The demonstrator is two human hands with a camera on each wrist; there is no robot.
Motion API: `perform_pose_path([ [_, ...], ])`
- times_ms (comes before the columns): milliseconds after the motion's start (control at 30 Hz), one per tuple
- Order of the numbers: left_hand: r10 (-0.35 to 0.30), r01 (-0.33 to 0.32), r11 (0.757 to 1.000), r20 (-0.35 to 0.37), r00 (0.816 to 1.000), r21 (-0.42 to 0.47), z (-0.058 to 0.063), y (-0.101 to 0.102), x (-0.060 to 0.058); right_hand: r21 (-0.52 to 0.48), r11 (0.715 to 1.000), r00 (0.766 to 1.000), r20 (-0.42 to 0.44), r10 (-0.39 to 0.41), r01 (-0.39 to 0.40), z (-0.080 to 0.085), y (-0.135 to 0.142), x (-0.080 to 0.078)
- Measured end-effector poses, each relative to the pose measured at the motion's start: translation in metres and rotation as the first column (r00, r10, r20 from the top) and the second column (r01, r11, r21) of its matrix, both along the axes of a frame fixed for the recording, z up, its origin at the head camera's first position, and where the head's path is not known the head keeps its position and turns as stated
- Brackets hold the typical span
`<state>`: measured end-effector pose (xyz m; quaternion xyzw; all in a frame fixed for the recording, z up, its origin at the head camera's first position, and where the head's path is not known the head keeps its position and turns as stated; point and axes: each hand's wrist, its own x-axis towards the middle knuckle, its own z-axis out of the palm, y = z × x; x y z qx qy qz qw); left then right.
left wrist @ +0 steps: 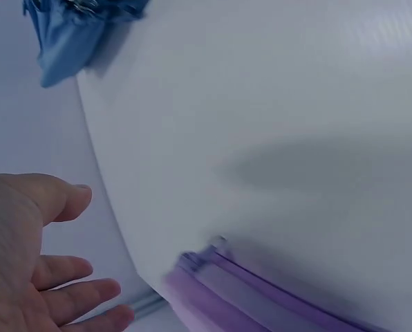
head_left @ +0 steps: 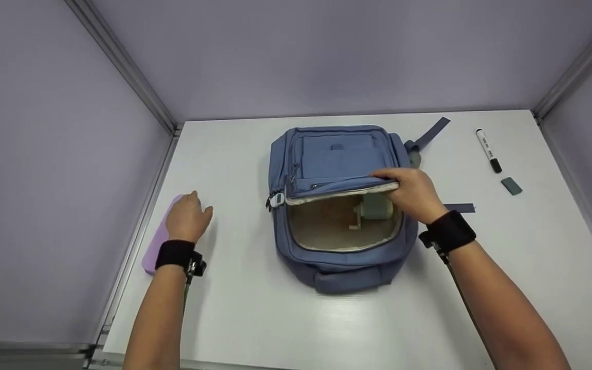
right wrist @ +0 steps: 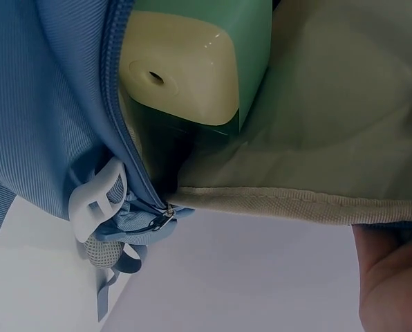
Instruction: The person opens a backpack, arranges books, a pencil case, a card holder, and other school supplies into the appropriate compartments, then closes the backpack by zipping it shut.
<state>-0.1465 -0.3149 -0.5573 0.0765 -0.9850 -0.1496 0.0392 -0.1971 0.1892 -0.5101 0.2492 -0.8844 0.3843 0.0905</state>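
Note:
A blue backpack (head_left: pixel 337 154) lies on the table with its main compartment unzipped. My right hand (head_left: pixel 415 195) grips the right edge of its flap and holds it up, showing the beige lining (right wrist: pixel 344 104). Inside sits a green hand-crank pencil sharpener (head_left: pixel 376 207); the right wrist view shows its cream face (right wrist: pixel 182 66) with a pencil hole. At the left, my left hand (head_left: pixel 187 218) is over the side of a purple pencil case (head_left: pixel 158 246), holding nothing. In the left wrist view its fingers (left wrist: pixel 81 297) are extended, apart from the case.
A white marker (head_left: pixel 488 150) with a black cap and a small dark grey-green block (head_left: pixel 511 186) lie on the right of the white table (head_left: pixel 244 318). Backpack straps (head_left: pixel 432 132) stick out to the right. Grey panels (head_left: pixel 316 61) enclose the table's back and sides.

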Motion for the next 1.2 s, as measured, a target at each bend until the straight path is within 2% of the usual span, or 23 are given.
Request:
perform_pose_path([
  [67,0.027,-0.026,0.999,0.014,1.000,-0.020,-0.008,-0.015,0.007,0.001,1.000,1.000,0.004,-0.001,0.001,0.000,0.000,0.000],
  [167,0.101,-0.099,0.995,0.069,0.993,-0.028,-0.016,-0.033,0.018,-0.001,1.000,1.000,0.019,0.000,0.000,0.000,0.000,0.002],
  [333,0.213,-0.216,0.976,0.227,0.950,-0.008,-0.019,-0.050,0.030,-0.005,1.000,1.000,0.020,-0.002,0.002,0.001,0.000,0.002],
  [467,0.234,-0.259,0.965,0.321,0.918,0.035,-0.016,-0.055,0.033,-0.003,1.000,1.000,0.011,-0.007,0.007,0.001,-0.001,0.001],
  [600,0.229,-0.272,0.959,0.358,0.905,0.074,-0.015,-0.055,0.031,-0.006,1.000,1.000,0.013,-0.014,0.014,0.001,-0.001,0.002],
  [733,0.214,-0.259,0.962,0.349,0.912,0.087,-0.016,-0.052,0.028,-0.009,1.000,1.000,0.014,-0.014,0.015,0.001,-0.002,0.002],
  [900,0.165,-0.208,0.971,0.296,0.941,0.120,-0.009,-0.037,0.026,-0.013,1.000,1.000,-0.007,-0.029,0.028,0.001,-0.005,0.002],
  [1033,0.093,-0.133,0.981,0.255,0.962,0.145,0.007,-0.009,0.024,-0.019,0.998,0.998,-0.021,-0.054,0.053,0.002,-0.005,0.001],
  [1200,0.011,-0.051,0.985,0.237,0.971,0.163,0.029,0.036,0.030,-0.041,0.996,0.997,-0.023,-0.078,0.077,0.003,-0.006,0.001],
])
